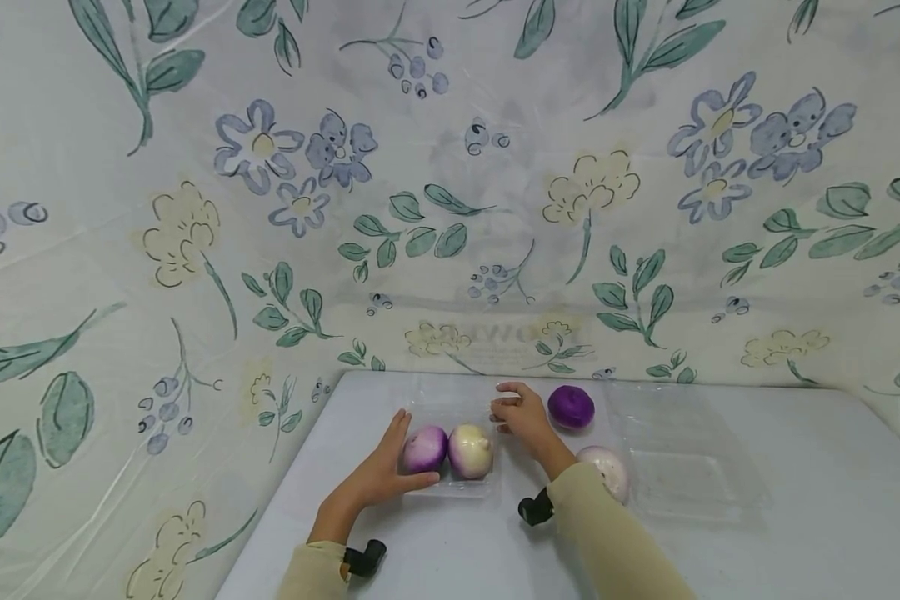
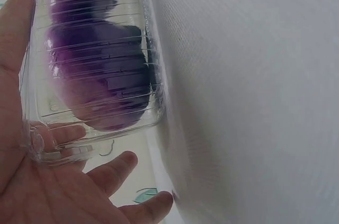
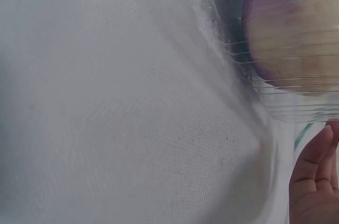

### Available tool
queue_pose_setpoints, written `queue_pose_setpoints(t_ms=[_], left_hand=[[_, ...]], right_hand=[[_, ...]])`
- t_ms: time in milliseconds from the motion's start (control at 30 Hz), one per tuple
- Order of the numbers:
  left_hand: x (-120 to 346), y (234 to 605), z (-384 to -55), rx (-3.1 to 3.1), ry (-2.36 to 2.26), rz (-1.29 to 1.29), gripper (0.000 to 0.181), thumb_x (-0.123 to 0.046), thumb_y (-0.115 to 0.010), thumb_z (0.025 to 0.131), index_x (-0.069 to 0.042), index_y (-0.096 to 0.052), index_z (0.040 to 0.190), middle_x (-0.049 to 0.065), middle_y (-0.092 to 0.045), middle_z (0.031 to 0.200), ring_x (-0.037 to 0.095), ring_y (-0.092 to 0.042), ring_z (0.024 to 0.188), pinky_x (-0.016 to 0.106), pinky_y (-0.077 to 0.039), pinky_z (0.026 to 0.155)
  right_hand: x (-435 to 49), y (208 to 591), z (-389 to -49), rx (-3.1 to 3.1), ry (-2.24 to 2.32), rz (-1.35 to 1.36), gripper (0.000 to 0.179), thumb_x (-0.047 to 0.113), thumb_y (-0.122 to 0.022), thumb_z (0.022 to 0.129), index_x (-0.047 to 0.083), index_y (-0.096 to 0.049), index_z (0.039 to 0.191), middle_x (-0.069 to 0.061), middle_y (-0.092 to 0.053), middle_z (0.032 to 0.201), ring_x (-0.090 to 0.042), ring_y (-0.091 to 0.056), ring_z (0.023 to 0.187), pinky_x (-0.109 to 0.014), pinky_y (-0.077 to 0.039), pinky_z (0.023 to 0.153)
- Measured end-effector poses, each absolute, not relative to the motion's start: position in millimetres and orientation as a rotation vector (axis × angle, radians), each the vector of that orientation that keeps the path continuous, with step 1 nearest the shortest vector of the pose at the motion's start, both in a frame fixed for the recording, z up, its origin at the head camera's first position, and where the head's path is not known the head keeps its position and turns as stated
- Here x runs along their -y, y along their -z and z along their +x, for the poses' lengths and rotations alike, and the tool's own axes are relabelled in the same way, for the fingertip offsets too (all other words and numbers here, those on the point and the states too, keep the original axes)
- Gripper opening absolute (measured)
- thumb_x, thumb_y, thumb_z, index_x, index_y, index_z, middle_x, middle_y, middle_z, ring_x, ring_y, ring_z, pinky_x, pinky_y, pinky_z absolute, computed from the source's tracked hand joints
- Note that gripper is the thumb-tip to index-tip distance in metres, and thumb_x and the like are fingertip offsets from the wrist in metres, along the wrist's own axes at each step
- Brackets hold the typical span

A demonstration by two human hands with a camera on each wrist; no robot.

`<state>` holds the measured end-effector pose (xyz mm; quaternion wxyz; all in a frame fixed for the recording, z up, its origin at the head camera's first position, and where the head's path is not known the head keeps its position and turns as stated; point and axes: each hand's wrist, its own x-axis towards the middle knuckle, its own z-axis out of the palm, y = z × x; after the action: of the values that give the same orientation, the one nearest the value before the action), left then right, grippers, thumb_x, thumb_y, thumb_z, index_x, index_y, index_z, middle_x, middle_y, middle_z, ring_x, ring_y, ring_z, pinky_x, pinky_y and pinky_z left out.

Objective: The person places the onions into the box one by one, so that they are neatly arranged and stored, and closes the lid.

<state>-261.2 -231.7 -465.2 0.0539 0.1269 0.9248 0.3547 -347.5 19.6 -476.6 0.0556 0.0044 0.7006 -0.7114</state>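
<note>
A clear plastic container (image 1: 450,492) holds two round vegetables that look like onions: a purple-and-white onion (image 1: 424,449) on the left and a paler, yellowish onion (image 1: 471,452) on the right. Along the container's left side lies my left hand (image 1: 378,471), its thumb stretched along the front and its fingers toward the back. The left wrist view shows the palm (image 2: 58,192) against the ribbed wall, lower fingers spread. My right hand (image 1: 525,419) is at the container's back right corner, fingers loosely bent. Its fingertips come close to the container's end in the right wrist view.
Right of my right hand sits a deep purple onion (image 1: 571,407). A whitish onion (image 1: 604,472) lies partly behind the right sleeve. Another clear plastic container (image 1: 690,475) stands farther right on the white table (image 1: 450,558). Floral cloth (image 1: 450,275) hangs behind the table.
</note>
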Motion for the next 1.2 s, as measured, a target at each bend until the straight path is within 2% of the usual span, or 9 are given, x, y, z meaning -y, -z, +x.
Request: queue_pose_setpoints(t_ms=[333,500,667,800,967,1200], left_hand=[[230,467,-262,-2.871,-1.052,0.417,0.114,-0.045,-0.081,0.078,0.002,-0.012,0.157,0.023,-0.003,0.165,0.044,-0.011,0.151,0.061,-0.020,0.118],[232,462,-260,-2.903,-0.997,0.449,0.117,-0.047,-0.080,0.078,0.003,-0.010,0.157,0.026,-0.003,0.164,0.045,-0.010,0.151,0.061,-0.020,0.118],[242,455,-258,-2.868,-1.016,0.447,0.117,-0.040,-0.084,0.077,0.002,-0.009,0.157,0.026,-0.009,0.164,0.044,-0.015,0.150,0.059,-0.019,0.120],[246,457,-258,-2.818,-1.040,0.408,0.115,-0.040,-0.084,0.076,-0.003,-0.013,0.158,0.023,-0.016,0.163,0.044,-0.021,0.149,0.059,-0.022,0.119],[243,462,-259,-2.824,-1.039,0.379,0.112,-0.044,-0.082,0.078,-0.005,-0.015,0.158,0.021,-0.019,0.163,0.044,-0.023,0.148,0.059,-0.024,0.118],[237,461,-259,-2.851,-1.015,0.336,0.111,-0.050,-0.080,0.078,-0.004,-0.018,0.158,0.022,-0.022,0.162,0.043,-0.026,0.147,0.057,-0.026,0.118]], right_hand=[[-23,471,-345,-2.143,2.165,-0.014,0.036,0.002,-0.063,0.093,-0.004,-0.054,0.127,-0.010,-0.066,0.101,-0.011,-0.067,0.074,-0.025,-0.057,0.063],[-24,468,-343,-2.132,2.183,-0.020,0.033,0.000,-0.061,0.094,-0.005,-0.054,0.126,-0.018,-0.066,0.107,-0.013,-0.069,0.074,-0.026,-0.059,0.065],[-27,469,-342,-2.148,2.176,-0.018,0.029,-0.003,-0.060,0.093,-0.007,-0.055,0.122,-0.029,-0.063,0.115,-0.014,-0.071,0.073,-0.026,-0.059,0.064],[-31,474,-343,-2.167,2.167,0.009,0.029,-0.003,-0.060,0.093,-0.007,-0.056,0.121,-0.024,-0.065,0.110,-0.013,-0.070,0.071,-0.025,-0.059,0.064],[-36,473,-343,-2.182,2.137,0.025,0.030,0.000,-0.061,0.094,-0.006,-0.057,0.123,-0.017,-0.066,0.108,-0.015,-0.071,0.077,-0.027,-0.059,0.066],[-36,471,-340,-2.174,2.181,0.043,0.026,0.004,-0.058,0.094,-0.006,-0.059,0.118,-0.021,-0.067,0.114,-0.018,-0.072,0.083,-0.031,-0.060,0.070]])
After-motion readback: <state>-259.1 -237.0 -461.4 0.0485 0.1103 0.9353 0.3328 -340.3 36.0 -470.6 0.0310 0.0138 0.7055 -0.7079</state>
